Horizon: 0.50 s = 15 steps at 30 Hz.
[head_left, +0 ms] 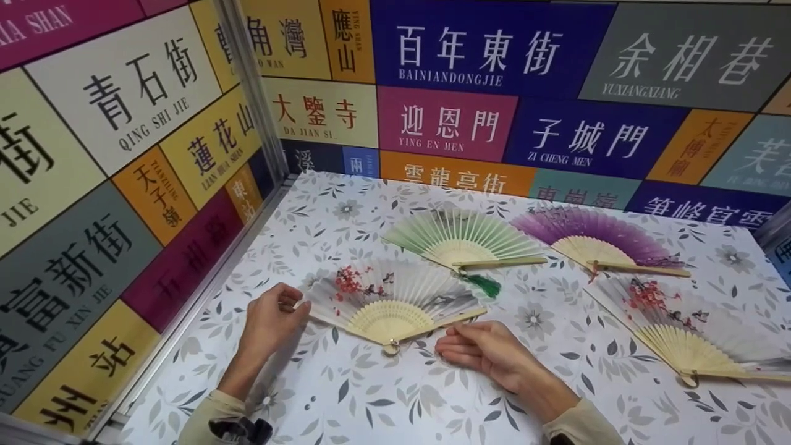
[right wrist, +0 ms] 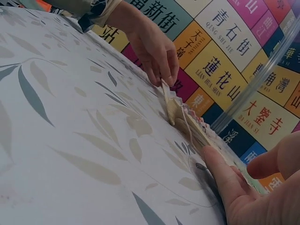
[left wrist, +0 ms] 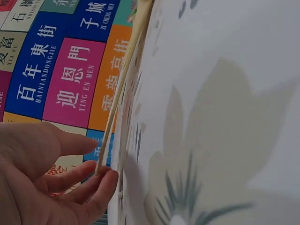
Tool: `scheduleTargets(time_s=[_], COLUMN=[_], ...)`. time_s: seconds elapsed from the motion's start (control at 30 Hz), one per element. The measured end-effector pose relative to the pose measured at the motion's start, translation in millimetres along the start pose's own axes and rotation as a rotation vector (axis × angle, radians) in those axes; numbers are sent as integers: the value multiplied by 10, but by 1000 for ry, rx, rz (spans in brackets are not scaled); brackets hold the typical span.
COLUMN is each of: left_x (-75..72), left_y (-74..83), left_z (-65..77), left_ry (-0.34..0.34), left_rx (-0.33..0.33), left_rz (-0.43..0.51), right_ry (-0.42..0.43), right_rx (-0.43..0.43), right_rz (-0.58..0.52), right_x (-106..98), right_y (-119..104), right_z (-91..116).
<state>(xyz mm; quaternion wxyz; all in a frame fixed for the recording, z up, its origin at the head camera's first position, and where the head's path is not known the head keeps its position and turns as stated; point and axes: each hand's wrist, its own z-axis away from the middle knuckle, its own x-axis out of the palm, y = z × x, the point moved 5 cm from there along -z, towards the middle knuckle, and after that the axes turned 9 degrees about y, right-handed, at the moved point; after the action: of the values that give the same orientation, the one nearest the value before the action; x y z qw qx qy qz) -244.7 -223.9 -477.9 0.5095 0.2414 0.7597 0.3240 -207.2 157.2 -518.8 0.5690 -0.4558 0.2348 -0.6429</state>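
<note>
A folding fan (head_left: 405, 296) with red blossoms on pale, grey-shaded cloth lies spread before me, its bamboo ribs meeting at a pivot on the near side. My left hand (head_left: 275, 321) holds its left outer edge at the fingertips. In the left wrist view, the left hand (left wrist: 56, 173) has its fingers at the end of a thin bamboo rib (left wrist: 119, 89), tilted off the tabletop. Beside the fan's right rib, my right hand (head_left: 485, 355) rests with loosely bent fingers. The right wrist view shows this right hand (right wrist: 253, 187) with thumb and fingers apart, close to the fan.
Behind lie a spread green fan (head_left: 466, 232) with a dark green tassel (head_left: 485, 284) and a purple fan (head_left: 602, 238). Another blossom fan (head_left: 686, 324) lies at right. A floral cover (head_left: 346, 402) spans the table. Walls with street-name panels (head_left: 445, 46) border the back and left.
</note>
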Motion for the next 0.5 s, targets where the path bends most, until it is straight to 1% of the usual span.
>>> scheduleTargets(time_s=[0.13, 0.23, 0.37, 0.5], left_x=[-2, 15, 79, 183], left_y=[64, 155, 364, 625], left_z=[-35, -92, -183, -248], left_ry=[19, 39, 47, 44], left_rx=[64, 105, 169, 239], left_rz=[-27, -22, 25, 69], right_ry=[14, 54, 127, 174], right_rx=[1, -8, -58, -148], right_rz=[3, 35, 115, 193], right_x=[-36, -77, -129, -157], right_y=[-36, -76, -164, -279], right_z=[7, 16, 41, 81])
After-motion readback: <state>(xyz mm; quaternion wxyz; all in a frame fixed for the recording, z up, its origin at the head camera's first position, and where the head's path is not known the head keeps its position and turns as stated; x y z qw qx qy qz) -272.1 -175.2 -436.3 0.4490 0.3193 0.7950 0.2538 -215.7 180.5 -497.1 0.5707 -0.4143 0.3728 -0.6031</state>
